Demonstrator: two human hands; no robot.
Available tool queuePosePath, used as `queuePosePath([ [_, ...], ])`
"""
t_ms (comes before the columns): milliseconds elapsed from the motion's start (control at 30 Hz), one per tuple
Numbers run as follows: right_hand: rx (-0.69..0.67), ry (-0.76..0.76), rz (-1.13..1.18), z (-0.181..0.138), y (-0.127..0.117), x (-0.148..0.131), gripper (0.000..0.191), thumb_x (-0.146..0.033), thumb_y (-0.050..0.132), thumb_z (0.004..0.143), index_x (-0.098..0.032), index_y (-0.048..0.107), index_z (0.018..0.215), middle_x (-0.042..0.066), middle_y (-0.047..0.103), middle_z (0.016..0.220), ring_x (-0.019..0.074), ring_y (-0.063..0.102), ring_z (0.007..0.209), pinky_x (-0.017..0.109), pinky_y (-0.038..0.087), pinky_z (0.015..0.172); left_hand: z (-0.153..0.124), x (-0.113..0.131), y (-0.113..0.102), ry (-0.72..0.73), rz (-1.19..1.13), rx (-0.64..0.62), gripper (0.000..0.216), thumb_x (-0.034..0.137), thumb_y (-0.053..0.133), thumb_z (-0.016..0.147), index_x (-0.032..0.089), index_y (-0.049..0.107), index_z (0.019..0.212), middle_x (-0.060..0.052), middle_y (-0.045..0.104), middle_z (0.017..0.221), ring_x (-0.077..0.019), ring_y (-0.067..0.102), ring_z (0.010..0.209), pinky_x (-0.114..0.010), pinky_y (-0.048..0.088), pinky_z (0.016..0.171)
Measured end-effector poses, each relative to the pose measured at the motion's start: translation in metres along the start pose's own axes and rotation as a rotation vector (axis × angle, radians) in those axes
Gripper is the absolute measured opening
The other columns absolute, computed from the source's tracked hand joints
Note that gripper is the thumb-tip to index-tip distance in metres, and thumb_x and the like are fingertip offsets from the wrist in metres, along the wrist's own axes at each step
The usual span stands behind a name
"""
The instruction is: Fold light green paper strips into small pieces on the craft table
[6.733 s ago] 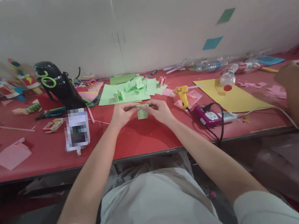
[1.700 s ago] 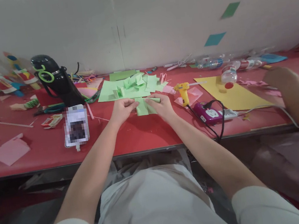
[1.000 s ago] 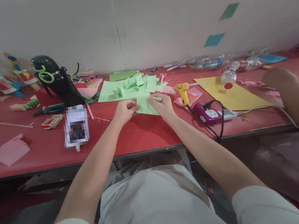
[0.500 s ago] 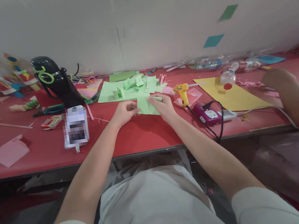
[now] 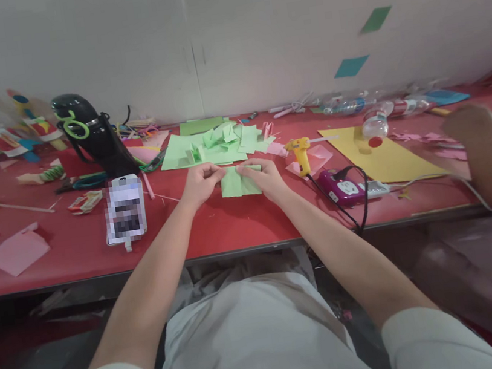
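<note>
The left hand [image 5: 203, 181] pinches the left corner of one folded green paper [image 5: 232, 185] low over the red table [image 5: 229, 229], the right hand [image 5: 269, 178] its right side; likely light and easily creased, best held by its edges. Around them: one black flask [image 5: 99, 135], one smartphone [image 5: 125, 209], one yellow sheet [image 5: 389, 161].

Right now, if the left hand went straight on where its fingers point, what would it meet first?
The small green paper, which the left hand seems to pinch at its edge; beyond that, probably the right hand, though depth is hard to judge.
</note>
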State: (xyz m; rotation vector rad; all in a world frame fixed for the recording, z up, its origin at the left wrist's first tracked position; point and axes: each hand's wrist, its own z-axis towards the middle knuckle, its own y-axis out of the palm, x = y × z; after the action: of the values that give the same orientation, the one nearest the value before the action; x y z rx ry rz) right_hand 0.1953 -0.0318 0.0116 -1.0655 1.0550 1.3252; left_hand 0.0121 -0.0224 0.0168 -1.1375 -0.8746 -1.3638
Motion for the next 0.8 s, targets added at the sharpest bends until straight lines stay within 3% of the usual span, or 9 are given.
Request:
queuePosePath([
  [167, 0.030, -0.063, -0.170, 0.001, 0.000, 0.003, 0.033, -0.049, 0.075, 0.069, -0.017, 0.073, 0.078, 0.002, 0.067, 0.072, 0.0158, 0.058, 0.068, 0.028, 0.045, 0.062, 0.001, -0.004, 0.000, 0.016, 0.029, 0.042, 0.031, 0.043, 0.078, 0.067, 0.015, 0.066, 0.070, -0.003, 0.068, 0.065, -0.0138, 0.061, 0.060, -0.027, 0.051, 0.060],
  [333, 0.019, -0.145, -0.185, 0.003, -0.002, 0.008, 0.032, -0.047, 0.076, 0.069, -0.017, 0.071, 0.081, 0.002, 0.066, 0.073, 0.0179, 0.060, 0.071, 0.031, 0.048, 0.065, 0.002, -0.009, -0.003, 0.127, 0.201, 0.184, 0.027, 0.041, 0.071, 0.075, 0.015, 0.069, 0.072, -0.004, 0.069, 0.068, -0.0146, 0.063, 0.064, -0.025, 0.049, 0.062],
  [467, -0.026, -0.242, -0.167, 0.002, -0.001, 0.008, 0.033, -0.052, 0.068, 0.078, -0.019, 0.072, 0.081, 0.004, 0.067, 0.080, 0.0192, 0.063, 0.079, 0.032, 0.051, 0.069, 0.004, -0.012, -0.006, 0.106, 0.201, 0.245, 0.030, 0.045, 0.070, 0.076, 0.014, 0.069, 0.075, -0.004, 0.069, 0.066, -0.0163, 0.064, 0.064, -0.027, 0.053, 0.061],
  [567, -0.090, -0.267, -0.092, 0.002, 0.000, 0.008, 0.034, -0.055, 0.063, 0.083, -0.022, 0.075, 0.085, 0.007, 0.069, 0.104, 0.0222, 0.063, 0.101, 0.035, 0.054, 0.081, 0.005, -0.012, -0.006, 0.065, 0.079, 0.202, 0.035, 0.048, 0.072, 0.073, 0.014, 0.069, 0.077, -0.005, 0.070, 0.069, -0.0180, 0.066, 0.067, -0.031, 0.057, 0.064],
  [633, -0.104, -0.254, -0.053, 0.003, 0.001, 0.010, 0.032, -0.054, 0.069, 0.078, -0.023, 0.074, 0.084, 0.008, 0.067, 0.109, 0.0226, 0.063, 0.105, 0.037, 0.054, 0.086, 0.005, -0.012, -0.005, 0.053, 0.023, 0.147, 0.037, 0.050, 0.074, 0.071, 0.014, 0.070, 0.078, -0.006, 0.072, 0.073, -0.0185, 0.068, 0.069, -0.033, 0.059, 0.068],
  [800, -0.104, -0.095, 0.077, 0.004, 0.002, 0.013, 0.036, -0.044, 0.083, 0.065, -0.021, 0.059, 0.080, 0.001, 0.065, 0.079, 0.0169, 0.063, 0.075, 0.035, 0.054, 0.076, 0.001, -0.007, 0.000, -0.001, -0.106, 0.010, 0.041, 0.052, 0.079, 0.065, 0.013, 0.071, 0.079, -0.006, 0.073, 0.074, -0.0185, 0.069, 0.067, -0.036, 0.060, 0.072],
])
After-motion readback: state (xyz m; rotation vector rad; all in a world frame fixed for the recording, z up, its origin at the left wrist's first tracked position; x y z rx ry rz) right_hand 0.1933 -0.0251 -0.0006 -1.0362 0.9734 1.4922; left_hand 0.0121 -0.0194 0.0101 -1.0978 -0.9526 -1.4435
